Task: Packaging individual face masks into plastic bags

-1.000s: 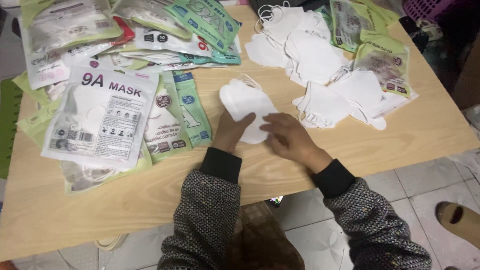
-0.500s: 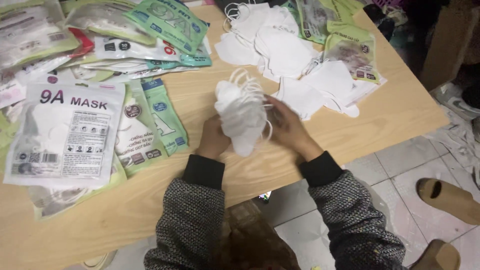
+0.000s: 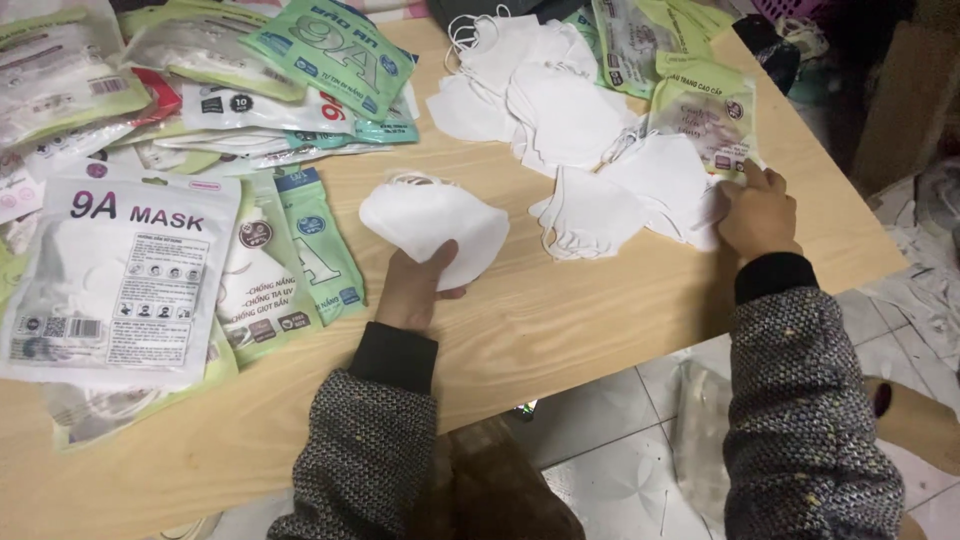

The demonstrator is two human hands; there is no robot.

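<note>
Stack of white masks (image 3: 435, 225) sits centre frame on the wooden table (image 3: 560, 320), pinched from below by the left hand (image 3: 415, 285), fingers closed on its lower edge. Right hand (image 3: 757, 212), fingers curled onto the loose masks (image 3: 640, 190) at right, touches their edge. Risk: the one-handed grip may let the stack fan apart, or its ear loops snag.

Light wooden desk (image 3: 600, 320), pale grain. Below it, white tiled floor (image 3: 620, 480), grey grout lines. Dim clutter at right edge; even indoor light.
</note>
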